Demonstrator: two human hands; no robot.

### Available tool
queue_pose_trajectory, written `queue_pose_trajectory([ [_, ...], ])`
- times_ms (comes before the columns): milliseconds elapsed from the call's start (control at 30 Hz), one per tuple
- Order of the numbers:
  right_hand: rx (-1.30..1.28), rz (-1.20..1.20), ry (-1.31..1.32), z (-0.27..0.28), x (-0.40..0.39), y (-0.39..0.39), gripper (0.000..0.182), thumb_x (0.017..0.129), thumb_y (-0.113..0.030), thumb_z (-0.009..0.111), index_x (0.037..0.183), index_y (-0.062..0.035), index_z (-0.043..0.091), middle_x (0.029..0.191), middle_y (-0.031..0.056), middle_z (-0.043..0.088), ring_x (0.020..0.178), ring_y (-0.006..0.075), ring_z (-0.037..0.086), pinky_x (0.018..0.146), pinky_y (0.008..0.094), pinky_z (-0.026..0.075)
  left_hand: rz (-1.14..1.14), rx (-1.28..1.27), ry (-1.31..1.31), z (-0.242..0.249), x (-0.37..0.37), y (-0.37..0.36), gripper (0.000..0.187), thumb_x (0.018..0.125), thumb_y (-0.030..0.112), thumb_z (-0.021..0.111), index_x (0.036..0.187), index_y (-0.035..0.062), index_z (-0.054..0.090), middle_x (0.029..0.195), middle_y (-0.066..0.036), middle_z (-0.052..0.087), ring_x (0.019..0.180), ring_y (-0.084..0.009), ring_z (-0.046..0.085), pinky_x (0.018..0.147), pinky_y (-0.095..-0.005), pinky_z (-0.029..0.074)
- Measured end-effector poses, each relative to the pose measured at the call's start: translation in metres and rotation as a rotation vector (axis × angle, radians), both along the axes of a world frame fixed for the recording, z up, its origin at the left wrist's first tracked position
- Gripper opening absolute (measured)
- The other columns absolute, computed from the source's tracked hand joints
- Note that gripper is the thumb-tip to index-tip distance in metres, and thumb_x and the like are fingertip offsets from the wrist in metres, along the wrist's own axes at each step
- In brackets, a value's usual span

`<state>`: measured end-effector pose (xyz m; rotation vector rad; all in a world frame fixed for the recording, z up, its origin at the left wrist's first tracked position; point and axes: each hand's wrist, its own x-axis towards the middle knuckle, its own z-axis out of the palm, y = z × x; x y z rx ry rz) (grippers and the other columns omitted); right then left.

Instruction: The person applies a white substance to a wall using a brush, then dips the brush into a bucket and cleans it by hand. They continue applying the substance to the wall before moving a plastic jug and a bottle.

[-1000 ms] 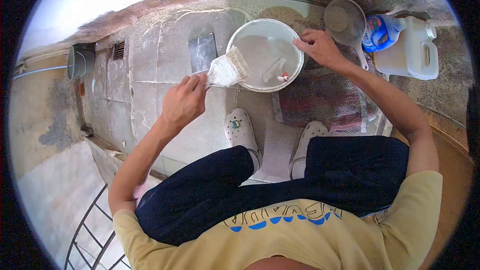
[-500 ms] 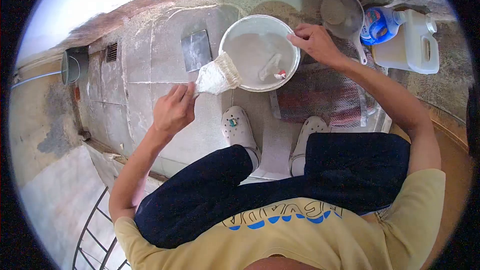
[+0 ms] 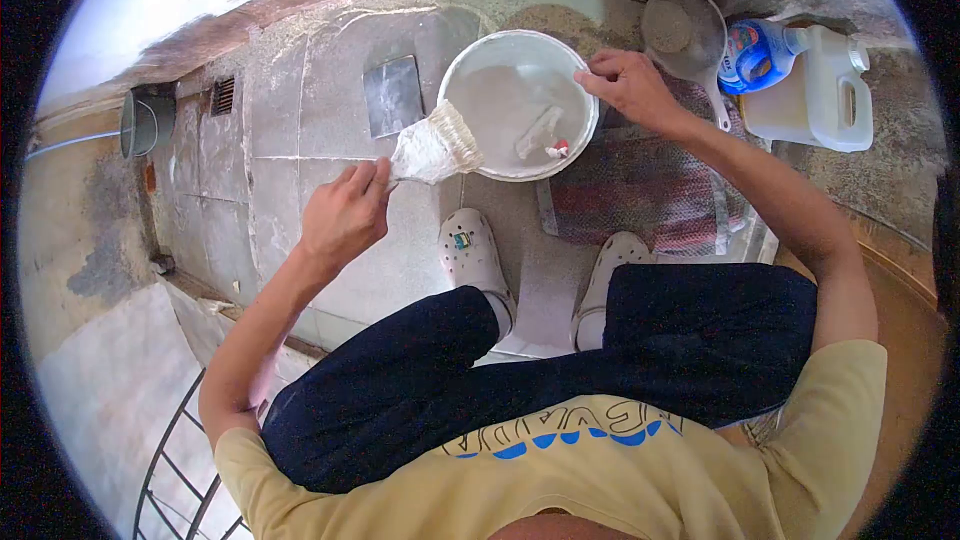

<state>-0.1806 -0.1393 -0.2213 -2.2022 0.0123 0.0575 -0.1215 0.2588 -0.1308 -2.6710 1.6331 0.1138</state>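
My left hand [image 3: 347,208] is closed around the handle of a wide brush [image 3: 432,148], whose head is coated white and whose bristles lie against the left rim of a white bucket [image 3: 448,75]. Pale, cloudy liquid [image 3: 500,105] fills part of the bucket, and a whitish object with a red part [image 3: 542,135] lies in it near the right side. My right hand [image 3: 628,88] pinches the bucket's right rim. A dark square plate [image 3: 393,98] rests on the floor left of the bucket.
A dipper [image 3: 690,35], a blue bottle [image 3: 757,58] and a jug of yellowish liquid [image 3: 850,105] stand at the right. A woven sack [image 3: 640,195] lies right of my feet. At the far left are a dark bucket [image 3: 150,125] and a floor grate [image 3: 224,96].
The brush and my left hand have shifted very slightly, with the brush still at the rim. My right hand keeps its hold on the bucket.
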Motion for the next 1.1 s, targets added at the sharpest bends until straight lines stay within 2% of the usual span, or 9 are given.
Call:
queue_pose_trajectory([
  [433, 0.002, 0.035, -0.067, 0.0, -0.006, 0.0, 0.04, 0.087, -0.035, 0.067, 0.089, 0.0044, 0.069, 0.086, 0.0124, 0.064, 0.074, 0.0218, 0.062, 0.067, 0.0338, 0.046, -0.087, 0.074, -0.071, 0.002, 0.005, 0.017, 0.035, 0.078, 0.006, 0.061, 0.11, -0.0052, 0.06, 0.087, -0.011, 0.06, 0.076, -0.0243, 0.064, 0.057, -0.0347, 0.054],
  [500, -0.053, -0.061, -0.033, -0.003, -0.006, -0.005, 0.041, 0.085, -0.039, 0.066, 0.087, 0.0013, 0.073, 0.092, 0.018, 0.068, 0.083, 0.0348, 0.066, 0.076, 0.0399, 0.051, -0.076, 0.279, 0.026, -0.021, 0.01, 0.059, 0.029, 0.077, 0.004, 0.06, 0.105, -0.0044, 0.06, 0.089, -0.012, 0.06, 0.078, -0.0256, 0.063, 0.059, -0.0365, 0.054],
  [633, -0.061, -0.028, -0.096, -0.007, -0.012, -0.008, 0.038, 0.087, -0.033, 0.068, 0.086, 0.0046, 0.068, 0.081, 0.0159, 0.063, 0.072, 0.0287, 0.062, 0.066, 0.0371, 0.047, 0.121, 0.429, -0.018, -0.011, 0.014, 0.1, 0.025, 0.076, 0.003, 0.059, 0.101, -0.0034, 0.06, 0.092, -0.014, 0.059, 0.082, -0.0276, 0.063, 0.061, -0.0387, 0.055],
  [700, 0.013, -0.028, -0.078, -0.001, -0.009, -0.006, 0.037, 0.087, -0.032, 0.067, 0.086, 0.0047, 0.068, 0.081, 0.0155, 0.062, 0.071, 0.0293, 0.062, 0.066, 0.0382, 0.047, 0.173, 0.32, -0.113, 0.002, 0.021, 0.098, 0.027, 0.076, 0.003, 0.059, 0.102, -0.0032, 0.059, 0.093, -0.015, 0.059, 0.084, -0.029, 0.061, 0.062, -0.0393, 0.055],
  [733, 0.024, -0.031, -0.082, 0.001, -0.008, -0.004, 0.037, 0.087, -0.032, 0.067, 0.086, 0.0047, 0.068, 0.081, 0.0155, 0.062, 0.071, 0.0293, 0.062, 0.066, 0.0382, 0.047, 0.102, 0.273, -0.132, 0.01, 0.03, 0.096, 0.026, 0.079, 0.003, 0.059, 0.104, -0.0023, 0.058, 0.093, -0.015, 0.059, 0.084, -0.0312, 0.06, 0.066, -0.0418, 0.053],
  [833, -0.02, -0.023, -0.043, -0.002, -0.007, -0.004, 0.037, 0.088, -0.033, 0.067, 0.086, 0.0044, 0.069, 0.081, 0.0155, 0.063, 0.074, 0.029, 0.063, 0.067, 0.0377, 0.047, 0.115, 0.116, -0.253, 0.042, 0.05, 0.064, 0.024, 0.083, 0.004, 0.059, 0.106, -0.0006, 0.059, 0.093, -0.014, 0.059, 0.083, -0.0317, 0.059, 0.073, -0.0418, 0.049],
  [900, 0.009, -0.049, -0.078, -0.006, -0.008, -0.003, 0.041, 0.088, -0.04, 0.064, 0.083, 0.0003, 0.072, 0.085, 0.0178, 0.065, 0.079, 0.0364, 0.063, 0.072, 0.0427, 0.049, 0.079, 0.122, -0.293, 0.068, 0.061, 0.029, 0.023, 0.084, 0.004, 0.059, 0.107, 0.0007, 0.059, 0.094, -0.012, 0.06, 0.084, -0.0304, 0.059, 0.078, -0.0424, 0.046],
  [967, 0.021, -0.053, -0.087, -0.013, -0.008, -0.004, 0.043, 0.088, -0.042, 0.064, 0.083, 0.0001, 0.072, 0.085, 0.0183, 0.065, 0.079, 0.0372, 0.063, 0.073, 0.0434, 0.049, 0.048, 0.127, -0.338, 0.088, 0.069, -0.007, 0.022, 0.086, 0.005, 0.059, 0.108, 0.0021, 0.059, 0.094, -0.011, 0.06, 0.085, -0.0292, 0.059, 0.083, -0.043, 0.043],
  [1100, 0.007, -0.071, -0.113, -0.022, -0.006, -0.004, 0.05, 0.086, -0.048, 0.063, 0.083, 0.0009, 0.073, 0.089, 0.0198, 0.066, 0.082, 0.0392, 0.063, 0.076, 0.0457, 0.049, -0.288, 0.124, -0.489, 0.108, 0.081, -0.083, 0.025, 0.085, 0.005, 0.059, 0.11, 0.0054, 0.062, 0.097, -0.006, 0.062, 0.093, -0.0209, 0.058, 0.091, -0.0445, 0.039],
])
